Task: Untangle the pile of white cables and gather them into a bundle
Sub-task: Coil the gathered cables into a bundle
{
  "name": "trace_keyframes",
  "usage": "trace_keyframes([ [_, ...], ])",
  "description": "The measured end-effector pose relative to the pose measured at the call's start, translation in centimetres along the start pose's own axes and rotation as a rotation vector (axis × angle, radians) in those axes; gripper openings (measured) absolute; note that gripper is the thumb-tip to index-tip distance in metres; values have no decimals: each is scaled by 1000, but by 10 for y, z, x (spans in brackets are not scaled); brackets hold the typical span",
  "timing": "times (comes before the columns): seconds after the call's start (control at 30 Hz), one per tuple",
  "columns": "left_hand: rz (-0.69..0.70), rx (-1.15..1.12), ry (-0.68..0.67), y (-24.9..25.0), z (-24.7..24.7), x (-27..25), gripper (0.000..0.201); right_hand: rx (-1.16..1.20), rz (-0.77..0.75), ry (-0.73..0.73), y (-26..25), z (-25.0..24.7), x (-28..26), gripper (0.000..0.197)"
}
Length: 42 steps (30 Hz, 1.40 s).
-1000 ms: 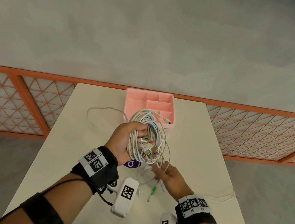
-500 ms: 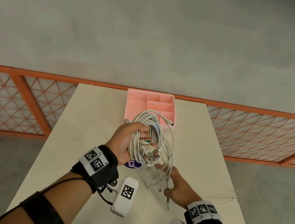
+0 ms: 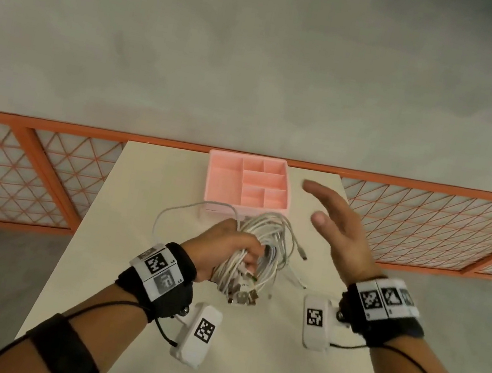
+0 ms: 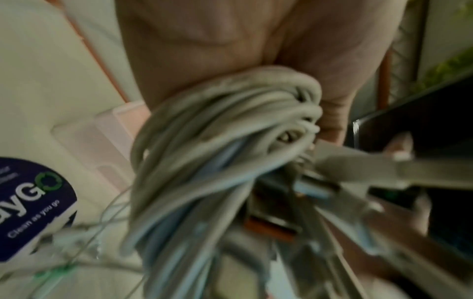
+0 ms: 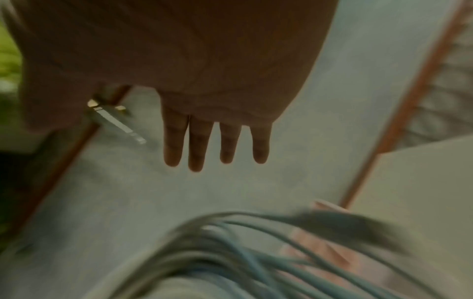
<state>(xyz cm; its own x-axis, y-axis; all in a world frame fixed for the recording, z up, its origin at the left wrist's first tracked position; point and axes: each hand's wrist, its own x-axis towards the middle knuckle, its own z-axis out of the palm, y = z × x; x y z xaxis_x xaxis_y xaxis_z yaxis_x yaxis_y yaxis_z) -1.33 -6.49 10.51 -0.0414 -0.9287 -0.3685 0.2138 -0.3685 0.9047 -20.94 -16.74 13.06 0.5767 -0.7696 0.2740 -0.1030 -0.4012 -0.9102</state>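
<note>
Table (image 3: 132, 265) — left hand (image 3: 220, 247) round cables (image 3: 264, 245)

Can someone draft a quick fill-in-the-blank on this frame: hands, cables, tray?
1. The coil of white cables is gripped by the ____ hand.
2. The right hand is raised with fingers straight, holding ____.
3. The pink plastic compartment tray stands at the ____ edge of the white table.

Missing words: left; nothing; far

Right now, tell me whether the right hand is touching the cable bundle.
Apart. The head view shows the right hand raised open, bare table between it and the cable bundle.
</note>
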Motion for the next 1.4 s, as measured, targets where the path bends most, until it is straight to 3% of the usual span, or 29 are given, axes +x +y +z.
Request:
trace_keyframes([
  [0.1,23,106,-112,-5,10,-2,17,-149,-41,-324,-43,17,30,55],
  [0.23,57,179,-164,-10,12,-3,14,-408,115,-768,-54,44,48,49],
  [0.33,64,210,-157,-10,3,-5,11,-527,213,-898,-41,52,48,56],
  [0.4,58,168,-150,-11,-5,-4,34,-490,262,-893,-34,51,45,58],
  [0.53,62,146,-147,-11,-11,-6,10,-440,307,-862,-26,48,37,63],
  [0.67,47,104,-198,-17,-13,0,22,-470,294,-860,-21,46,33,62],
  [0.97,5,129,-263,-16,-15,1,14,-360,317,-762,-15,25,27,47],
  [1.07,4,148,-266,-19,-12,3,15,-292,295,-755,-13,24,28,50],
  [1.4,-43,108,-161,-21,-18,6,11,-514,87,-650,-7,26,28,21],
])
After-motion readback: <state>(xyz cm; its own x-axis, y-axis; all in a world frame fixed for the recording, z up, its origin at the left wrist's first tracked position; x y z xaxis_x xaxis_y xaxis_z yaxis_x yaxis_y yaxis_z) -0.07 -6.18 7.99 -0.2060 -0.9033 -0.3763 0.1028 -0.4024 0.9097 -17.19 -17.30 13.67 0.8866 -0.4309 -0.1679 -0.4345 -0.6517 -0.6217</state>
